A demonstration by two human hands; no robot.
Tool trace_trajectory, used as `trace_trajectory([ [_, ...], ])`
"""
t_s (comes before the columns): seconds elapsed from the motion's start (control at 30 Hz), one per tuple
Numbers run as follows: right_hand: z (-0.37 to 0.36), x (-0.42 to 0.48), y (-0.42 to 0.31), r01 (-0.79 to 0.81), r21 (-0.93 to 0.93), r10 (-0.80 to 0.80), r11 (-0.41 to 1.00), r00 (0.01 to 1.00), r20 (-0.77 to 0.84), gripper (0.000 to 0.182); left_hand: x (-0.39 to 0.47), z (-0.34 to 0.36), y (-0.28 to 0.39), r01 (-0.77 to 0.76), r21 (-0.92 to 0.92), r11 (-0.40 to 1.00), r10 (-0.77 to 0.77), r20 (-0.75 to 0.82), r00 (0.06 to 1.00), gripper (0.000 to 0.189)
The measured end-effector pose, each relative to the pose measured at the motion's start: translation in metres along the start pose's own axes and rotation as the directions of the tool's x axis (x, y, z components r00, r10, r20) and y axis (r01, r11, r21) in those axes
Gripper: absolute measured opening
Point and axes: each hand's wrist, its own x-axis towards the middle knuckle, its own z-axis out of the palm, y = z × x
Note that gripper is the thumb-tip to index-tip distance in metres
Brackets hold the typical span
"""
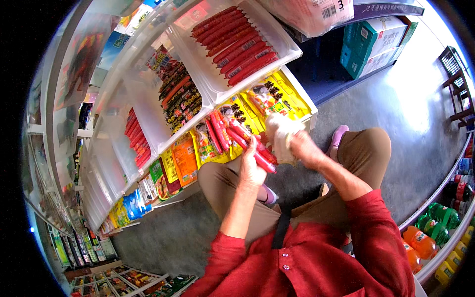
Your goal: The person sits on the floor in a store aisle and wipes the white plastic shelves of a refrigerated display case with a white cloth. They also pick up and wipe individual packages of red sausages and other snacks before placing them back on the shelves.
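Observation:
My left hand (253,163) grips several red-wrapped sausages (252,143) above my lap. My right hand (302,146) holds a crumpled white cloth (282,135), blurred, against or close beside those sausages. A few more red sausages (219,131) lie on yellow food packets (243,111) just past my left hand. Behind them, a white plastic bin (293,55) holds a row of red sausages (235,44). The bin to its left holds dark-wrapped sausages (182,98) and a patterned packet (162,63); farther left lie more red sausages (137,139).
Orange and green packets (185,159) line the lower shelf at left. Teal and white cartons (371,46) stand on a dark shelf at the upper right. Drink bottles (419,241) fill a rack at the lower right. A dark wooden stool (460,96) stands at the far right.

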Motion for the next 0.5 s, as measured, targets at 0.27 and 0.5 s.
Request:
trace_trajectory([
  [0.27,0.021,-0.016,0.016,-0.410,-0.393,0.425,0.823,0.903,-0.052,0.028,0.006,0.006,-0.022,-0.153,0.228,0.961,0.201,-0.205,0.958,0.035],
  [0.5,0.002,-0.030,0.031,-0.427,0.204,0.361,0.881,0.885,0.293,0.019,0.036,-0.062,0.061,-0.035,0.128,0.991,0.071,-0.286,0.956,0.019],
])
